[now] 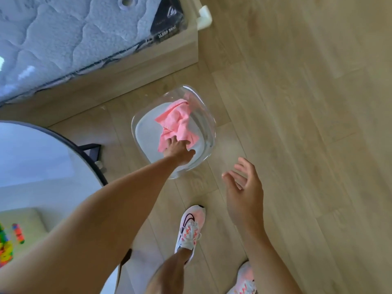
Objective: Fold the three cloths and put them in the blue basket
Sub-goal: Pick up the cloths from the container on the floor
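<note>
Head view: your left hand [179, 150] grips the pink cloth [177, 122] inside the pale basket [209, 143]. Your right hand [244, 188] hangs open beside it.

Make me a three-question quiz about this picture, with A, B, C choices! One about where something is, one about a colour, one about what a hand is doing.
1. Where is the basket?
A. on the floor
B. on the mattress
C. on the round table

2. What colour is the cloth?
A. green
B. pink
C. black

3. What is the right hand doing?
A. holding the cloth
B. open, holding nothing
C. gripping a shoe

Answers:
1 A, it sits on the wooden floor beside the bed.
2 B, it is plainly pink.
3 B, its fingers are spread in the air; the left hand is on the cloth.
</note>
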A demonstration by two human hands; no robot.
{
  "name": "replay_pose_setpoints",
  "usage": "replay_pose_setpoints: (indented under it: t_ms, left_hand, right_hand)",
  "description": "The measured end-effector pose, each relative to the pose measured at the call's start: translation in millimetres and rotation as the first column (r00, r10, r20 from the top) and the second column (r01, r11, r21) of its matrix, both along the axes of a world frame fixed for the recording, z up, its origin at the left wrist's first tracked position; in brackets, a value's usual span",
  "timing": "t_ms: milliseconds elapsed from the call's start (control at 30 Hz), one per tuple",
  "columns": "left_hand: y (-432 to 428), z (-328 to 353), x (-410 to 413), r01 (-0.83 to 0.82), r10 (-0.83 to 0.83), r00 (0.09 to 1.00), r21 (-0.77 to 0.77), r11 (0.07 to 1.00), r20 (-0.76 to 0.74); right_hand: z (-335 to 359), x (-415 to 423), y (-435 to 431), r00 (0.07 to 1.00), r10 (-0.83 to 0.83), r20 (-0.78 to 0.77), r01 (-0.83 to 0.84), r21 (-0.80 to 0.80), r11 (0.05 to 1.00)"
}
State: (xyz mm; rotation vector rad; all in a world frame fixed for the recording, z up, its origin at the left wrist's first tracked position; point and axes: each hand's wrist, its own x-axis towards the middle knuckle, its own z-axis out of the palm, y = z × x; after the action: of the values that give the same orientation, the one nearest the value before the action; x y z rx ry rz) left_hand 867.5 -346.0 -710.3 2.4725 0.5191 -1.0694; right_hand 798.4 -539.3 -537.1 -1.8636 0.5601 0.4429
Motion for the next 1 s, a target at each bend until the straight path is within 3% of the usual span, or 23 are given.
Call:
replay_pose_setpoints:
  t_ms: [167, 333, 567, 833, 1000]
  left_hand:
    - [-1, -44, 7, 0.022, -0.024, 0.995, -0.021, 1.0, -0.096]
    - [2, -11, -3, -0.069, 0.076, 0.978, -0.042, 0.997, 0.194]
    - [-4, 134, -36, -0.108, 0.203, 0.861, -0.224, 0.969, 0.466]
    - [-109, 339, -102, -0.144, 0.34, 0.863, -0.464, 0.874, 0.373]
    - [-214, 457, -161, -0.022, 0.297, 0.869, -0.568, 0.823, 0.396]
  right_hand:
    - [-26, -10, -4, 1.0, -0.011, -0.024, 0.011, -0.01, 1.0]
    - [-16, -19, -10, 0.998, -0.043, -0.049, 0.043, 0.008, 0.999]
    - [68, -22, -35, 0.999, -0.048, -0.012, 0.049, 0.046, 0.998]
    - [205, -66, -108, 0.993, -0.071, 0.095, 0.071, 0.01, 0.997]
    - [287, -127, -187, 0.967, -0.181, 0.181, 0.188, -0.024, 0.982]
